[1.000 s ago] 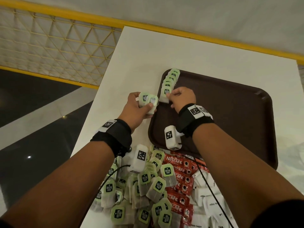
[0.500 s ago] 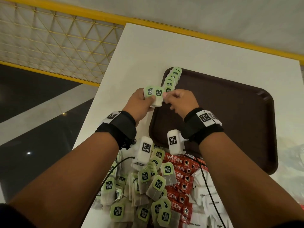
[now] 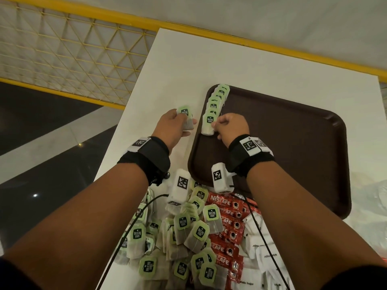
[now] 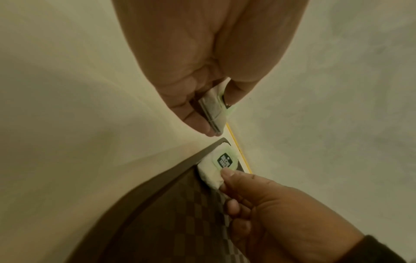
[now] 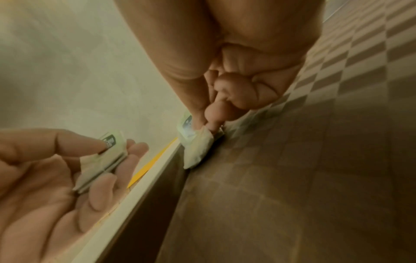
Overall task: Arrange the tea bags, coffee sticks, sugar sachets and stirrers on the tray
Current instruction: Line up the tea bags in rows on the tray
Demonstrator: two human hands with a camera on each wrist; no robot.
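Tea bags [image 3: 215, 103] line the brown tray [image 3: 293, 143] on a white table [image 3: 178, 65].

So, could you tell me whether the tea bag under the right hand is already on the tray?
On the tray: the tea bag lies at the tray's left rim, ending the row, with the right hand pinching it.

The left hand [image 4: 202, 71] pinches a small stack of tea bags [image 4: 213, 110] above the white desk [image 4: 67, 106]. Below, the right hand [image 4: 281, 213] pinches another tea bag [image 4: 219, 166] at the brown tray [image 4: 157, 222]'s edge.
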